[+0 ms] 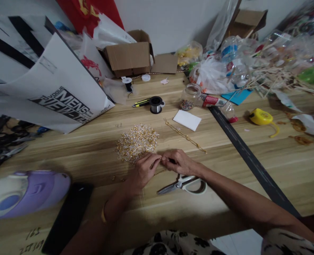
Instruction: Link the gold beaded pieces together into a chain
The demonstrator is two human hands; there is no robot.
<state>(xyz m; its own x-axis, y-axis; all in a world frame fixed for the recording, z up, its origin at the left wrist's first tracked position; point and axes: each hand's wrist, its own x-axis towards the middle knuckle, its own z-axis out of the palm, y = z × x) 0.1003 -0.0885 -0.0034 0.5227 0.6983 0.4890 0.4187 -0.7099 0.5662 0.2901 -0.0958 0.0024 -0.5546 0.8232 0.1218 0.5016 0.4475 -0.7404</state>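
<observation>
My left hand point(145, 169) and my right hand point(178, 161) meet fingertip to fingertip over the table, each in a pinch. Between them is a thin chain point(162, 171), part of which hangs or lies just below the fingers. Whatever sits right at the fingertips is too small to make out. Touching or just behind my left hand is a heap of small gold and silver wire-and-bead pieces point(137, 141). White-handled scissors point(183, 184) lie under my right wrist, blades pointing left. A finished-looking gold chain strand point(186, 136) rests beyond my right hand.
Farther back are a wire spool point(156, 105), a yellow-black cutter point(141, 102), a jar of beads point(190, 97) and a white pad point(187, 120). A yellow tape measure point(261, 117) lies right. At left stand a large paper bag point(53, 85), a purple-white bottle point(37, 191) and a black phone point(69, 216).
</observation>
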